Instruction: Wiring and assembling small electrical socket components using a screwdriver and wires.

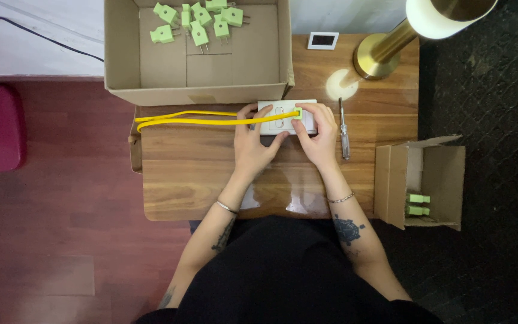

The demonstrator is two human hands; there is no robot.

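Observation:
A white socket block [276,114] lies on the wooden table [193,174] just in front of a large cardboard box. My left hand [252,144] steadies its left end. My right hand [318,133] grips its right side, fingers on a light green plug [298,112] seated in the block. A yellow cable [193,119] runs left from that plug and loops back at the table's left edge.
The large cardboard box [121,60] at the back holds several light green plugs [199,24]. A screwdriver [343,129] lies right of my right hand. A smaller box [442,174] at the right holds two green plugs. A brass lamp [385,51] and a small white frame [322,40] stand behind.

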